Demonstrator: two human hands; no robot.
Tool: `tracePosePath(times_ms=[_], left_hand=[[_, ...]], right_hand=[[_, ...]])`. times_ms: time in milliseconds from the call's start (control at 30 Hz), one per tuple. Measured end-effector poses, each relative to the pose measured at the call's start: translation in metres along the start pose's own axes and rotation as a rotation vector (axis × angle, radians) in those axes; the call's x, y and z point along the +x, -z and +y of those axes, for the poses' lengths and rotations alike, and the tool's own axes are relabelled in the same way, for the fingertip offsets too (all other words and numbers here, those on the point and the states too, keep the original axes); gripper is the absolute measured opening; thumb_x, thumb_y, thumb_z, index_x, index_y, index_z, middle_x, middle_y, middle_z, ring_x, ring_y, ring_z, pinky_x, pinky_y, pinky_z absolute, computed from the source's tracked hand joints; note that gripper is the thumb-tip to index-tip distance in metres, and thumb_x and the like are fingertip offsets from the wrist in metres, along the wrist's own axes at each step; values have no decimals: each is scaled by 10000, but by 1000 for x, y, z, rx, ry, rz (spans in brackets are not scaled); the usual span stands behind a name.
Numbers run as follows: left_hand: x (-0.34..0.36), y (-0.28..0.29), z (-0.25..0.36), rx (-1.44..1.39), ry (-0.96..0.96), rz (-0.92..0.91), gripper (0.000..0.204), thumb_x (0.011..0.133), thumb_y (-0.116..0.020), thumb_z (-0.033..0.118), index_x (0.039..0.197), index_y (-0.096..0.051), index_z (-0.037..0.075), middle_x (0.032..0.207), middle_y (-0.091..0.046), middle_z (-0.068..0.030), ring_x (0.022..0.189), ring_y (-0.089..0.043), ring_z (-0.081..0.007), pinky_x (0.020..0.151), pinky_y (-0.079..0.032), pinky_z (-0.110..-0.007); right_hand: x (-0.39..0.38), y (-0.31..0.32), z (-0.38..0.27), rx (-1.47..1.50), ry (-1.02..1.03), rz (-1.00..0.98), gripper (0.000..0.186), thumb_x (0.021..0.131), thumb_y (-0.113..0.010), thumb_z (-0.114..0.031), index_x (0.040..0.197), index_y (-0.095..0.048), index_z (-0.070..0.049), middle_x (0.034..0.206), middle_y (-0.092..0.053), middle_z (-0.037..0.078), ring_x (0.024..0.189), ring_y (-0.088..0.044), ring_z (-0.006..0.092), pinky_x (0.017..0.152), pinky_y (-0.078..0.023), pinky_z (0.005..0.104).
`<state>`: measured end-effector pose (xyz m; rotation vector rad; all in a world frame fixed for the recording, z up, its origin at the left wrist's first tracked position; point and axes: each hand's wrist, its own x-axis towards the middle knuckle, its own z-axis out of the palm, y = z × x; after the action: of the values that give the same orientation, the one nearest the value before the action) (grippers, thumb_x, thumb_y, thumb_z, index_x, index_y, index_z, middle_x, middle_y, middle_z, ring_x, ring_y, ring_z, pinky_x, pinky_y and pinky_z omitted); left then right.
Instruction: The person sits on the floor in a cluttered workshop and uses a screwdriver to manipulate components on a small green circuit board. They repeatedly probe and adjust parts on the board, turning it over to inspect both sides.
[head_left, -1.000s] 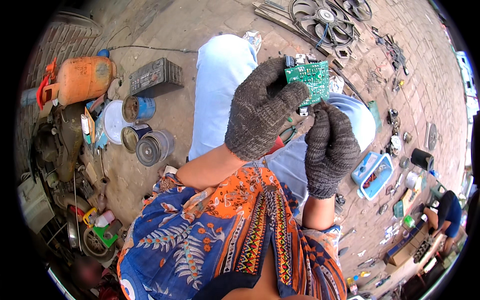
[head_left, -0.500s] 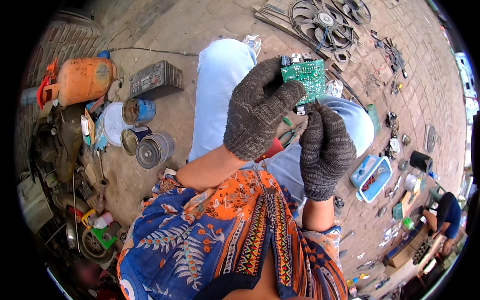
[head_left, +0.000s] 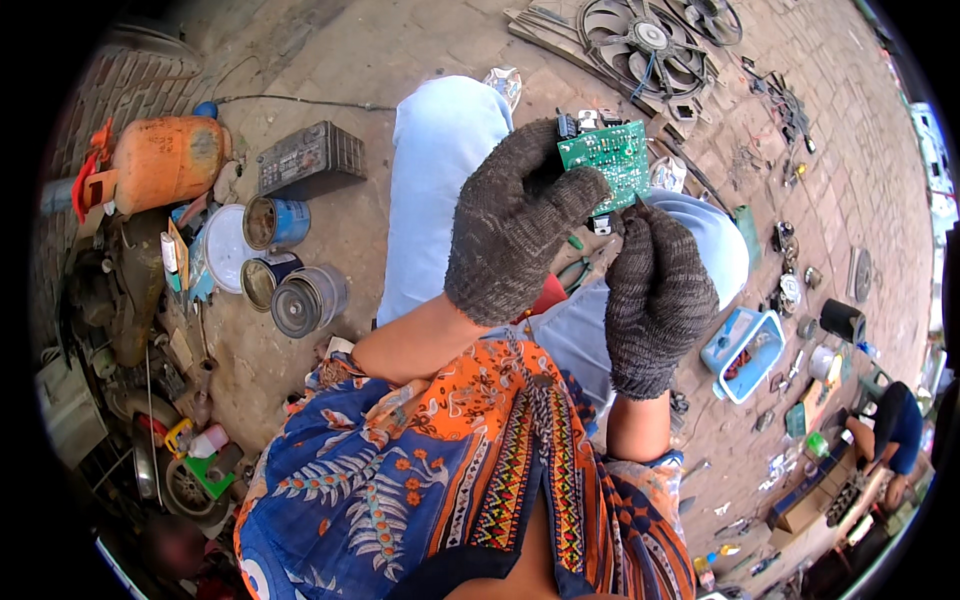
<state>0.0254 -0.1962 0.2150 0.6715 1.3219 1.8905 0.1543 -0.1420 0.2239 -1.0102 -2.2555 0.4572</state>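
Observation:
In a dark grey knitted glove, my left hand (head_left: 510,225) grips a green circuit board (head_left: 615,160) by its left side, thumb on the soldered face. Black and white components stick out past the board's upper and lower edges. My right hand (head_left: 660,300), gloved the same way, is closed just below the board's lower right corner. A thin dark tip (head_left: 640,202) shows at its fingertips; what the fingers hold is otherwise hidden. Below the board, pliers with green handles (head_left: 574,272) lie between my legs.
On the left stand an orange gas cylinder (head_left: 170,163), a dark battery (head_left: 312,160) and several cans, one a blue can (head_left: 278,222). Radiator fans (head_left: 645,45) lie at the far right. A blue plastic tub (head_left: 745,355) stands right of my knee. Another person (head_left: 890,430) sits at lower right.
The board and my left hand have shifted very slightly left. My right hand has moved a little to the right, its fingertips still beside the board's lower corner.

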Motion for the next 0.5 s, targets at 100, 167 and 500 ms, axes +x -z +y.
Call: tracePosePath(times_ms=[100, 167, 500], left_hand=[[-1, -1, 2, 3, 39, 29, 341, 851, -641, 168, 1120, -551, -23, 1003, -629, -96, 902, -598, -145, 778, -489, -281], [0, -1, -2, -126, 16, 36, 355, 848, -650, 173, 1125, -546, -24, 1004, -626, -94, 901, -596, -146, 782, -489, -281], [-6, -3, 14, -232, 23, 11, 398, 843, -654, 137, 1177, -499, -16, 1017, -612, -75, 922, -572, -127, 803, -485, -278]], right_hand=[[0, 0, -3, 8, -31, -28, 150, 824, -608, -49, 959, -667, -26, 856, -679, 118, 725, -663, 242, 687, -507, 323], [-1, -2, -3, -28, 73, -11, 144, 822, -616, -57, 955, -663, -27, 846, -676, 123, 707, -657, 253, 666, -505, 328], [-4, 13, 4, 257, -103, 142, 138, 913, -512, -64, 989, -594, 17, 783, -623, 60, 491, -512, 73, 467, -405, 205]])
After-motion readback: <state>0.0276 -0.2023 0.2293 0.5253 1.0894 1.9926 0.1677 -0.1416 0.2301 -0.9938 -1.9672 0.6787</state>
